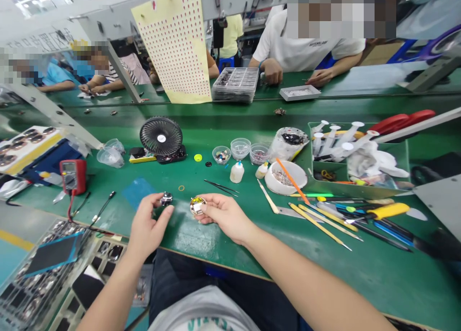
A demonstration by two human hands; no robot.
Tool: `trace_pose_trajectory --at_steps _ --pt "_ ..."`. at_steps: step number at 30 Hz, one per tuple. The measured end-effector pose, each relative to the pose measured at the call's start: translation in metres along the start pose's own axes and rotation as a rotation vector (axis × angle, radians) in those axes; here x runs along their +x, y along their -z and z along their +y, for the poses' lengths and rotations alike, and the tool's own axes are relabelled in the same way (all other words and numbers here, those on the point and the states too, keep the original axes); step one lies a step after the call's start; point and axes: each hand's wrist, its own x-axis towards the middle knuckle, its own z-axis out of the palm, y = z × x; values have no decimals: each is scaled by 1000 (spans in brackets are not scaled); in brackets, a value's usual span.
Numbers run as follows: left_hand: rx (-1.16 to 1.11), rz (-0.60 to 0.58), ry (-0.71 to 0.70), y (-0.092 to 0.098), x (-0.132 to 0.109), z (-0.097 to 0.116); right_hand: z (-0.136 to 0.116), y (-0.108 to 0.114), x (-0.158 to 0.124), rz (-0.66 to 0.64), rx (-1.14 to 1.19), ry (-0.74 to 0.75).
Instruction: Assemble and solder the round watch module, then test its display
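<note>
**Q:** What do the hands hold?

**A:** The left hand (149, 223) pinches a small metal fitting (166, 199) between thumb and fingertips. The right hand (226, 217) grips a round metal-and-yellow part (198, 205) by its edge. Both parts are raised above the green counter (201, 242), near each other but apart.

**Q:** What makes this hold good?

**A:** Judged from the pictures, a light fingertip grip on the edges seems best, leaving the faces uncovered and the small parts steady.

**Q:** What lies around them?

**A:** Just ahead lie fine tweezers (220, 187), a small orange ring (181, 188) and a blue sheet (139, 193). Farther out stand a white squeeze bottle (236, 172), a white bowl (284, 177), a red multimeter (73, 176) and a black desk fan (161, 136).
</note>
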Motion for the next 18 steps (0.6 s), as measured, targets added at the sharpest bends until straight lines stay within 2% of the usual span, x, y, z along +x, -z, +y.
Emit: trace_pose_trajectory --at_steps 4,7,9,11,13,14,16,18 --pt "-551 -282 179 -18 -15 34 6 2 -2 -87 -87 61" --pt "-780 -326 308 -33 -16 51 2 9 -5 -103 -419 248" --pt "-841 -304 387 -39 -16 56 -4 16 -6 37 -838 427" --pt "-873 -277 454 -43 -17 58 -11 21 -4 255 -1292 508" --pt "-899 -264 497 -43 -18 59 -14 24 1 418 -1636 437" --pt "-908 -266 508 -43 -18 59 -15 24 4 453 -1748 371" --pt "-921 -283 524 -42 -16 60 -13 25 9 466 -1869 266" --pt "-930 -297 545 -41 -14 61 -10 26 11 457 -1887 251"
